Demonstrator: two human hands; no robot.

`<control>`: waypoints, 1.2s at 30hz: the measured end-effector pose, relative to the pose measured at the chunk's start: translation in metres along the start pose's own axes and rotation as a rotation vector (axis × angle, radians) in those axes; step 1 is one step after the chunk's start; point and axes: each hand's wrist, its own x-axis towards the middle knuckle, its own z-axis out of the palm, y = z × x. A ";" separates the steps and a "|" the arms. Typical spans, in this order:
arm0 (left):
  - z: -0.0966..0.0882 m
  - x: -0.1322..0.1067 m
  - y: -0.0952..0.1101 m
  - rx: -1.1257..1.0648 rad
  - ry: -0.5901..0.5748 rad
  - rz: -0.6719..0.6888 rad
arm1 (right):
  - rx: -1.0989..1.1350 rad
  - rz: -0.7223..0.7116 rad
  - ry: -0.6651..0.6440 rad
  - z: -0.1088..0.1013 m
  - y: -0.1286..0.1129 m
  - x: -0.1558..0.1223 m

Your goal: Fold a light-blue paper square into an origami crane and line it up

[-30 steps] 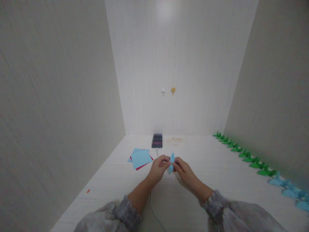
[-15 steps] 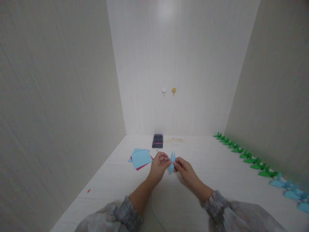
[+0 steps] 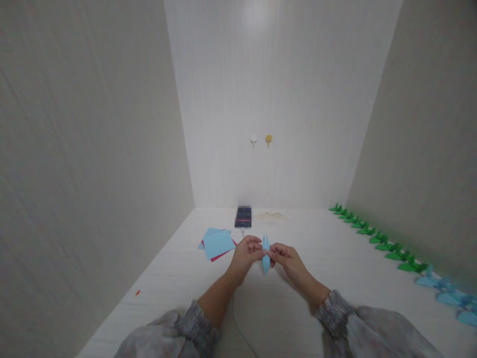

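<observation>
paper sheets: near worktop's back left corner | left hand: pinching blue folded paper | blue folded paper: between both hands, two points toward back edge | right hand: pinching its right side | folded shapes: along right edge

Blue folded paper now, middle lost behind the left hand and right hand! At the table's far edge, the phone's screen is a blur. Left edge: an orange scrap, too tiny to name. Right edge: the nearest light-blue figure cut off.
</observation>
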 end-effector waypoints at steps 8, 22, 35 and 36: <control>-0.001 0.000 0.001 0.065 -0.011 -0.113 | -0.103 0.014 0.043 -0.002 0.007 0.003; -0.003 0.001 -0.008 0.283 -0.056 -0.007 | -0.191 -0.075 0.172 -0.001 -0.002 0.001; 0.000 -0.001 -0.004 0.238 -0.021 -0.056 | -0.296 -0.162 0.172 0.002 -0.010 -0.001; 0.000 -0.001 -0.005 0.247 -0.014 -0.049 | -0.310 -0.162 0.179 0.002 -0.011 -0.001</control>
